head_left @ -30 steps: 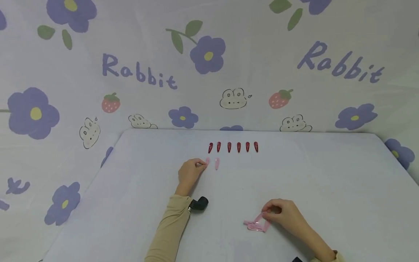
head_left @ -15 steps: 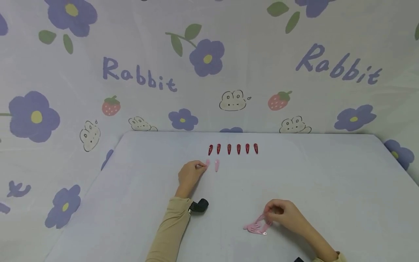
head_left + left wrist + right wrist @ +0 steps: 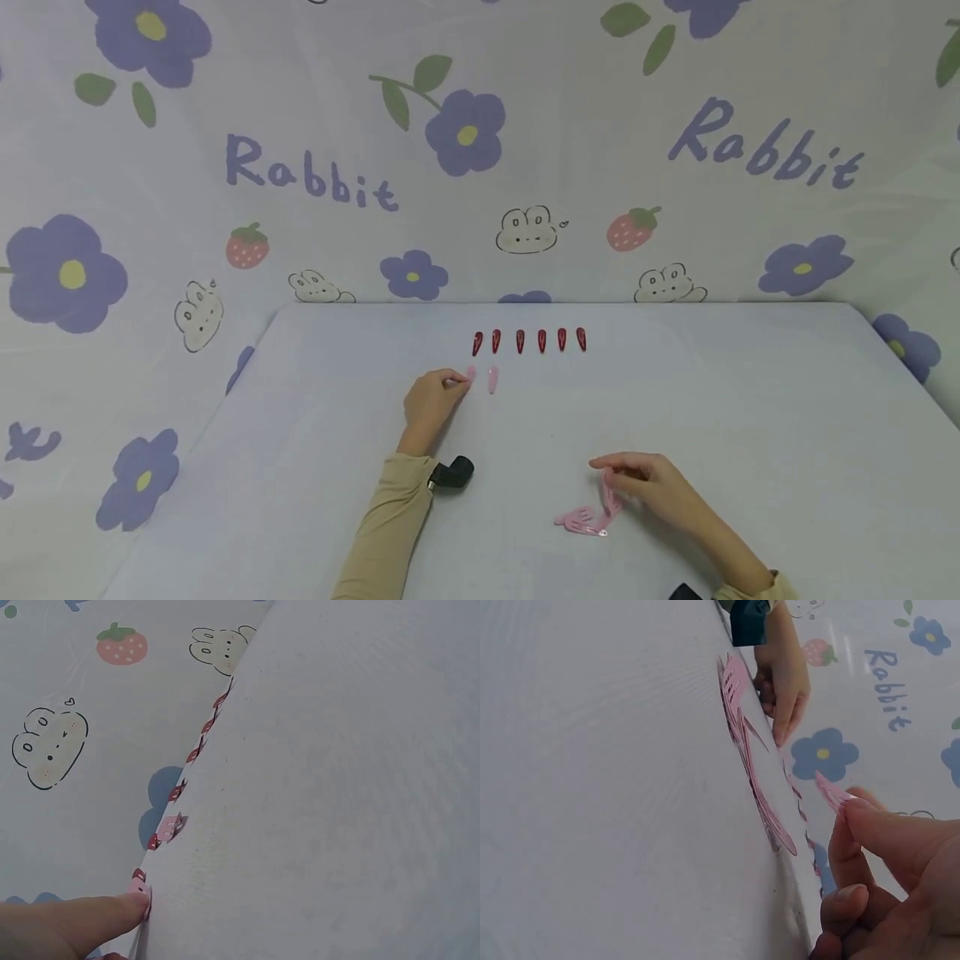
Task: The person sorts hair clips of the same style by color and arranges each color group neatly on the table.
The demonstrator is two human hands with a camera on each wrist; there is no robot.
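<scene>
Toward the back of the table, my left hand (image 3: 431,408) pinches the end of a pink snap hair clip (image 3: 139,887) lying on the white surface. A second pink hair clip (image 3: 492,379) lies just right of it, apart from the fingers. At the front right, my right hand (image 3: 660,492) holds another pink hair clip (image 3: 831,793) between thumb and index finger, raised off the table. Below that hand lies a small loose pile of pink hair clips (image 3: 581,523), some overlapping.
Several red hair clips (image 3: 520,342) stand in a row behind the pink ones, near the table's back edge. The white table (image 3: 750,417) meets a patterned cloth backdrop (image 3: 570,125) behind and at the sides. A black wrist camera (image 3: 453,472) sits on the left sleeve.
My right hand has drawn one pink hair clip up out of the pile and now holds it clear of the surface. The left hand has stayed at its clip. The head view has shifted slightly.
</scene>
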